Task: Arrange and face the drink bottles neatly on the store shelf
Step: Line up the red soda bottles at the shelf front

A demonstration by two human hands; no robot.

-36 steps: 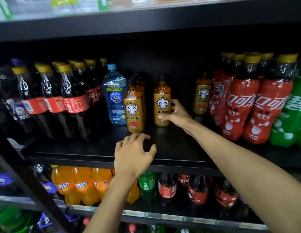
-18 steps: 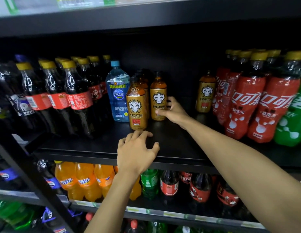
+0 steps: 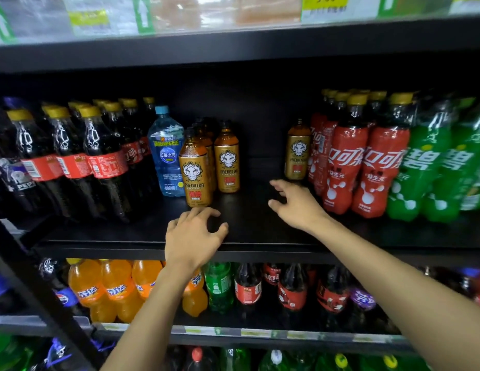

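Middle shelf (image 3: 255,226), drinks bay. Gold energy-drink bottles were recorded in two lots: a cluster left of centre, led by a front bottle (image 3: 195,175) with a second bottle (image 3: 228,162) just beside and slightly behind it, both labels turned outward; and a lone bottle (image 3: 297,153) standing upright well apart to the right, close against the red-sleeved cola bottles (image 3: 340,167). A bare stretch of shelf was noted between the two lots. The right hand (image 3: 295,207) was held over that gap, fingers (image 3: 276,183) spread and nothing gripped; the lone bottle lay beyond and slightly right of its fingertips, long axis vertical, near but not touched. The left hand (image 3: 192,236) was rested on the shelf front, fingers loosely bent, nothing held, just before the front bottle. The right hand was judged the nearer to the lone bottle, which would probably be brought leftward to the cluster. A blue water bottle (image 3: 166,153) was logged between the cluster and the dark cola bottles (image 3: 105,162).
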